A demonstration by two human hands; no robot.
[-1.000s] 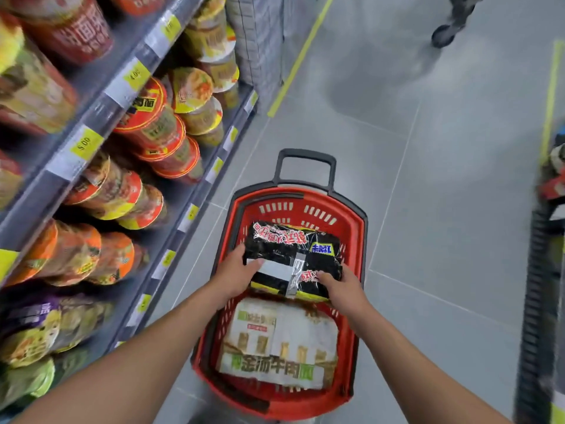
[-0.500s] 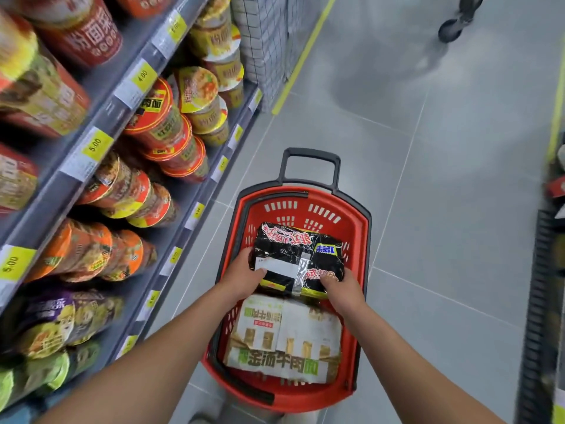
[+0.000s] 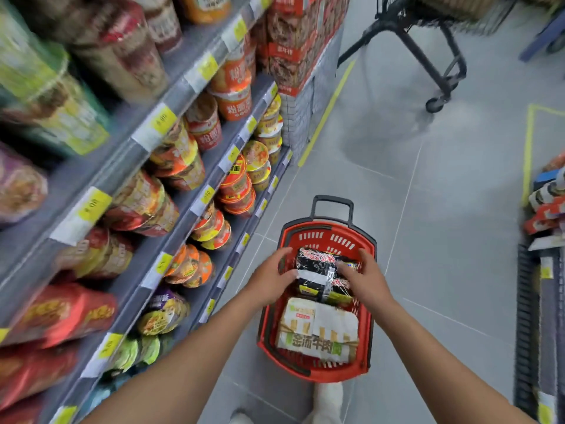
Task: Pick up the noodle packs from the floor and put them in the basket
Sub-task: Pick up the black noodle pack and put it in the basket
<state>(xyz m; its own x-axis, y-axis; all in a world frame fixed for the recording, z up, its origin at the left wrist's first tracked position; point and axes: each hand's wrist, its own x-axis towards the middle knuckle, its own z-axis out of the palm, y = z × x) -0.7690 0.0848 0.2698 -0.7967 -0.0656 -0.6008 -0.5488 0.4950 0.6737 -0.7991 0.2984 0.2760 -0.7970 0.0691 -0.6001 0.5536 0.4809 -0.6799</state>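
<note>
Setting shiny black noodle pack (image 3: 325, 275) down at red plastic basket's (image 3: 365, 332) far end, both hands' grip open, letting go next.

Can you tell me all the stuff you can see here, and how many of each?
basket: one, red with black handle, on the floor.
black noodle pack: one, in the basket's far half.
white noodle pack: one, white and green, in the near half.
cup noodles: many, mostly orange and red, on the left shelves.
shopping cart: one, black, top right.
left hand: open, beside the black pack.
right hand: open, over the black pack.
</note>
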